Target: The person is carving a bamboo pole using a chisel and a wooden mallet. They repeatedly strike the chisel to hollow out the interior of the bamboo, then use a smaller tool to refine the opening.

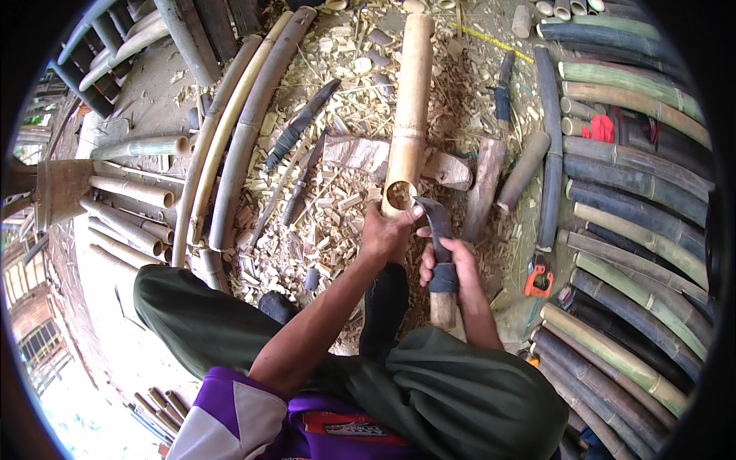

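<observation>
A thick pale bamboo pole (412, 92) lies pointing away from me, its hollow near end facing me. Under it, crosswise, is a rough wooden block (356, 155). My left hand (383, 234) is closed around the pole's near end, just below the opening; some fingers are hidden beneath. My right hand (458, 268) grips a curved, dark-bladed knife (438, 222) by its handle, which is bound in dark wrapping with bare wood at the butt. The blade tip is beside the pole's rim, close to my left thumb; whether it touches is unclear.
Wood chips (330, 238) cover the ground. Wrapped-handle blades (299, 126) lie left of the pole, another wrapped tool (503, 96) right of it. Bamboo lengths (629, 199) line the right side; long poles (249, 130) lie left. An orange-handled saw (539, 281) rests right of my knee.
</observation>
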{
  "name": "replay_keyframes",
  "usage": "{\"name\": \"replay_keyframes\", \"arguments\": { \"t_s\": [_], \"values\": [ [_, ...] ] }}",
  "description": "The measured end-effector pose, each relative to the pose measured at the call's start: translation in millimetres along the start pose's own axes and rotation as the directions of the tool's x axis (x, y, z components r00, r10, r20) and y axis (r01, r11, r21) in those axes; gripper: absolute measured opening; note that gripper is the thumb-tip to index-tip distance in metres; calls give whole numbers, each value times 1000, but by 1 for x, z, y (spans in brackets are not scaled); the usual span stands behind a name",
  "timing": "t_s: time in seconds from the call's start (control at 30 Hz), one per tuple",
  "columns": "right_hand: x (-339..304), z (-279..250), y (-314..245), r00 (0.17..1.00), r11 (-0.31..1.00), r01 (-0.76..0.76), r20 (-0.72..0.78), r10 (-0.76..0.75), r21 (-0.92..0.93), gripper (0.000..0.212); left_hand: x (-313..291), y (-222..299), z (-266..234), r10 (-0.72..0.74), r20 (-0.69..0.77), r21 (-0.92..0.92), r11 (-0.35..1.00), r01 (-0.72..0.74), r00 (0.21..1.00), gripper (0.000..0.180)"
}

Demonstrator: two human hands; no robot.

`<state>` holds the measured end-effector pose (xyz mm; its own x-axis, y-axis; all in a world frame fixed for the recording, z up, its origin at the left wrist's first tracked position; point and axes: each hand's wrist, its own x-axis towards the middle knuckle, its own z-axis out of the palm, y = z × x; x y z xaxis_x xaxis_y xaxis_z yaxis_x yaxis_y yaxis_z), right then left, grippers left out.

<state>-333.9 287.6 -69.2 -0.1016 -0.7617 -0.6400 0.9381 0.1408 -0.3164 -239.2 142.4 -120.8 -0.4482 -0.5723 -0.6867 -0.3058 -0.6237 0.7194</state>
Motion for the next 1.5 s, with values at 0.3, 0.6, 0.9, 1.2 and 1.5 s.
{"name": "replay_keyframes", "arguments": {
  "t_s": [0.3, 0.6, 0.9, 1.2, 1.5],
  "values": [
    [15, 39, -115, 889, -885, -10, 402, -222, -466, 52, 14, 9, -7, -112, -108, -42, 993, 108, 988, 112],
    [43, 71, -114, 836, -982, -8, 540, 96, 187, 28, 30, 3, 7, -4, -158, -37, 999, -2, 987, 90],
    [39, 63, -106, 877, -986, -37, 478, 44, 160, 30, 33, 2, 10, 22, -199, 154, 988, 10, 980, 80],
    [36, 9, -117, 803, -980, 8, 585, -113, -200, 33, 25, 2, 10, 171, -279, 273, 957, -93, 945, 72],
    [-38, -66, 52, 720, -209, -403, -168, -674, -891, 59, -5, 14, 12, 674, -39, 871, 385, -306, 738, 33]
  ]
}}
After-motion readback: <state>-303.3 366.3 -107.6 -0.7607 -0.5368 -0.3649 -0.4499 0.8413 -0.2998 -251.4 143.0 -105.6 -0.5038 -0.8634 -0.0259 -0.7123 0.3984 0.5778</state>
